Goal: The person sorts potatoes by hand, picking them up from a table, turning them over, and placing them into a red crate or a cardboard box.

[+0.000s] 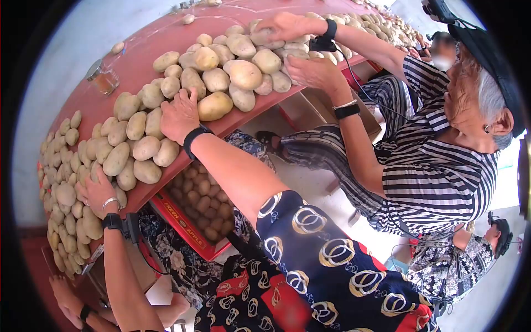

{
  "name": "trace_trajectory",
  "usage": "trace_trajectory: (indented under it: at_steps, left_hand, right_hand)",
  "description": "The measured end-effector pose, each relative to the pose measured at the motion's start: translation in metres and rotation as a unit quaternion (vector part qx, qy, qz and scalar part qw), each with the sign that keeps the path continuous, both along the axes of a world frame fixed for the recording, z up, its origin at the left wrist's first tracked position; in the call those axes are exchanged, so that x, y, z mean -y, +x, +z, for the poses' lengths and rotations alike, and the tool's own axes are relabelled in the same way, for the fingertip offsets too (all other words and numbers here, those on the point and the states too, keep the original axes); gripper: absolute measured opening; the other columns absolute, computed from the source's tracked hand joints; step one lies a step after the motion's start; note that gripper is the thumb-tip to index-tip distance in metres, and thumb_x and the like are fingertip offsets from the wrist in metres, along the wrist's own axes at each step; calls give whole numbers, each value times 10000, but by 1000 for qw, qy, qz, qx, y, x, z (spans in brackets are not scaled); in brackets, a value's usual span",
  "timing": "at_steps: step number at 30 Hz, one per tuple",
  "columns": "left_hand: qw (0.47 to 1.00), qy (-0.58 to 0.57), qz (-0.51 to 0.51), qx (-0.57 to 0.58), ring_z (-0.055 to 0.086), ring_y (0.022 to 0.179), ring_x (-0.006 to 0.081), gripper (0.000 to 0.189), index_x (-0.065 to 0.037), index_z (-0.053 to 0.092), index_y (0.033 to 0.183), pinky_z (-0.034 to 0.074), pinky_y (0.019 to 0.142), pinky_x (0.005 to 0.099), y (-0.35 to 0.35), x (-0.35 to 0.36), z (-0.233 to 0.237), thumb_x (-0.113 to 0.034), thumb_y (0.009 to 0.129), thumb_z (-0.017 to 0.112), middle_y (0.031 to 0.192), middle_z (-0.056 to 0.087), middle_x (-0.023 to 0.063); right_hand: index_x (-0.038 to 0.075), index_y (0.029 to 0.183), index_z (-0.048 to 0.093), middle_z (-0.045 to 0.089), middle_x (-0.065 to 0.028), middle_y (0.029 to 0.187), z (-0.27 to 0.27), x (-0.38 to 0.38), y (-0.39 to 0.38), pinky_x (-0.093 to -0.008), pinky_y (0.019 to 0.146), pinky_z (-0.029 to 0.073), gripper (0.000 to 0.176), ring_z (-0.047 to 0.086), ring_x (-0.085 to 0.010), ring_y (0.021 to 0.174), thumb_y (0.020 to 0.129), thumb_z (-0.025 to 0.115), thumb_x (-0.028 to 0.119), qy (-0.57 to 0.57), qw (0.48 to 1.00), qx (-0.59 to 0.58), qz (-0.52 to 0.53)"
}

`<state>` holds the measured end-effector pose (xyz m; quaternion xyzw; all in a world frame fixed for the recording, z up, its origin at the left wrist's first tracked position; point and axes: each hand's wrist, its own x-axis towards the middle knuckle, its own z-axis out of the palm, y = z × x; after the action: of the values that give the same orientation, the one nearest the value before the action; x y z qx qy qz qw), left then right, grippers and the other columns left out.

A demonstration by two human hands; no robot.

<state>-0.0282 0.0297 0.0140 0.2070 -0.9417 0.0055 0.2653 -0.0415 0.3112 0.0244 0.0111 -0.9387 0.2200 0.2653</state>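
Heaped potatoes point(146, 148) cover the near side of a red table. My right hand point(181, 117) rests on the pile, fingers apart and touching potatoes, with a large yellowish potato point(215, 106) just beside it. No potato is plainly gripped in it. Lower on the left, my left hand point(100, 192) lies against the potatoes by the table edge, fingers stretched out. Its palm side is hidden. Both wrists carry black bands.
Below the table edge stands a red carton point(185, 227) full of potatoes. A glass jar point(103, 77) is on the red table point(149, 44). At right, a co-worker in a striped shirt point(437, 160) handles potatoes. Another person's hand point(66, 296) shows at lower left.
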Motion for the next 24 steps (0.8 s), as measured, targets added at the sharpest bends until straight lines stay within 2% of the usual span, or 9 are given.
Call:
trace_trajectory:
  at_steps: [3,5,9,15,17,18,24]
  left_hand:
    - [1000,0,0,8,315,1287,324,631,-85,534,1212,280,1025,454,-3,-1,0,-588,848,424,1361,362,222]
    - [1000,3,-3,7,314,1289,321,633,-78,532,1212,281,1021,461,-1,-3,1,-584,845,430,1359,366,222]
    - [1000,8,1,13,318,1288,318,638,-70,534,1205,280,1020,462,-4,1,-3,-585,843,433,1357,370,222]
    - [1000,-5,3,-3,346,1268,331,626,-68,546,1178,297,1009,472,-5,-3,-2,-584,841,439,1355,374,215]
    - [1000,-6,12,-9,377,1242,346,614,-74,549,1171,316,999,470,-2,-5,-1,-580,839,446,1357,370,206]
    - [1000,-9,13,-4,394,1227,354,603,-86,555,1163,327,995,464,0,-7,2,-581,834,454,1359,371,192]
    - [999,-13,13,-32,414,1197,358,567,-98,572,1127,327,997,462,0,-5,-2,-568,825,476,1340,395,178]
  right_hand:
    - [83,753,628,584,-161,818,5,-3,0,-490,982,181,160,458,-288,964,734,502,180,7,1000,-8,3]
    - [64,754,632,593,-196,907,9,-4,1,-486,1004,139,181,426,-308,1023,764,482,165,-8,999,40,21]
    - [64,756,633,592,-196,910,11,-4,1,-485,1005,139,184,424,-308,1026,770,478,162,-24,997,57,36]
    - [64,743,631,594,-190,868,10,-1,-1,-481,991,158,176,431,-304,1019,763,485,160,-9,1000,-7,8]
    - [63,735,628,594,-186,844,9,-3,1,-482,983,168,173,435,-302,1003,758,489,163,-23,999,20,22]
    - [94,729,614,575,-157,801,6,-3,0,-487,959,207,143,460,-283,946,746,506,186,-9,1000,-13,12]
    - [77,778,626,587,-165,859,10,-2,2,-488,978,182,172,445,-289,987,764,481,168,-3,1000,14,21]
